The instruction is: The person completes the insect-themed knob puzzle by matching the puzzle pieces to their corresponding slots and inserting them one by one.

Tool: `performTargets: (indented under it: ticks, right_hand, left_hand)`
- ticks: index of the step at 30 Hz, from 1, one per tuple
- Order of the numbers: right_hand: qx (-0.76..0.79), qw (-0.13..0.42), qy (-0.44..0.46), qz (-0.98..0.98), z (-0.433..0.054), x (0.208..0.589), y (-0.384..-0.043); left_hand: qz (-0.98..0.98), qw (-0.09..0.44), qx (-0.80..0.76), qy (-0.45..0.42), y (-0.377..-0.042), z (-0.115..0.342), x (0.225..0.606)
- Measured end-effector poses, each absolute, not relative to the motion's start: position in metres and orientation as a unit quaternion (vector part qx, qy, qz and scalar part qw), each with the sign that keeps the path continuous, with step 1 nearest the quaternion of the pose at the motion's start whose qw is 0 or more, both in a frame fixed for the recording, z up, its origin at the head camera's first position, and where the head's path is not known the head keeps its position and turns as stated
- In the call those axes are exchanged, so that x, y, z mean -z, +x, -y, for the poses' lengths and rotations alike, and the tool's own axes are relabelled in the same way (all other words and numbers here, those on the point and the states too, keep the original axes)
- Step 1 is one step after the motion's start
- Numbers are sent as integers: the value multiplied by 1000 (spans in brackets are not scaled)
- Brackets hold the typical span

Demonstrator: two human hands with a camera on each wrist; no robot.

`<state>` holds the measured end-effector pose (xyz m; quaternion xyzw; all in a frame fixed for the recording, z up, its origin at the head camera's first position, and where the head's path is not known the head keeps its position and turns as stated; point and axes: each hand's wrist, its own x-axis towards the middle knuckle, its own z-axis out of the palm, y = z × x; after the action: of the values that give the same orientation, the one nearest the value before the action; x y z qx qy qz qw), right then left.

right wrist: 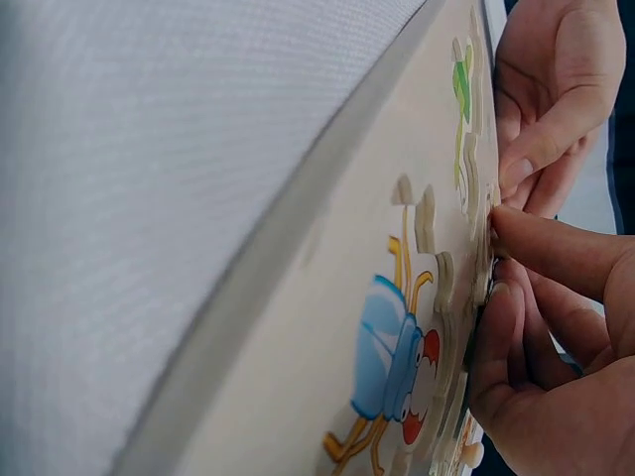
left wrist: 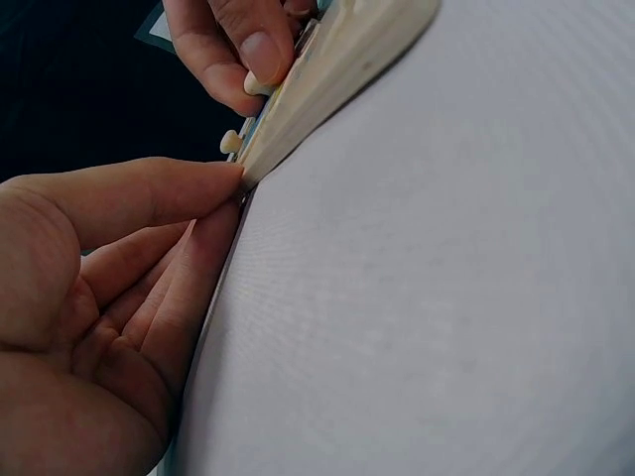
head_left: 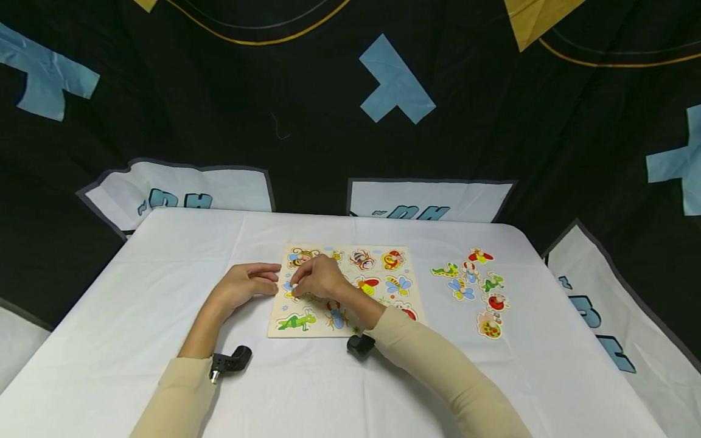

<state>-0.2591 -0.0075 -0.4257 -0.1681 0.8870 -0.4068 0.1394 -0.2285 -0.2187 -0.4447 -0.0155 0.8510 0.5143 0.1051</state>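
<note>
A wooden peg-puzzle board (head_left: pixel 320 333) with colourful insect pictures lies on the white table. My left hand (head_left: pixel 243 289) is at its left side, fingers fairly straight, fingertips touching the board's edge. Reaching across the board, my right hand (head_left: pixel 323 280) pinches a blue-and-yellow insect puzzle piece (head_left: pixel 288 287) at the left of the middle row. In the left wrist view, the right thumb presses beside a small cream knob (left wrist: pixel 256 85), and another knob (left wrist: pixel 230 142) stands near the left fingertips. The right fingers hide much of the held piece.
Several loose insect pieces lie right of the board, among them a green caterpillar (head_left: pixel 445 270), a blue-winged dragonfly (head_left: pixel 461 289) and a ladybug (head_left: pixel 496 302). On the board's front row are a green grasshopper (head_left: pixel 296 321) and a blue beetle (right wrist: pixel 382 347). A black cloth (head_left: pixel 306 146) hangs behind.
</note>
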Motion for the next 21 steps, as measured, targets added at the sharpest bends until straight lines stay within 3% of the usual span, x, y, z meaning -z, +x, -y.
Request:
performTargets:
  ticks: [21]
  right_hand:
    - [409, 157, -174, -882, 3, 427, -262]
  left_hand:
    - [-856, 102, -507, -18, -231, 219, 448]
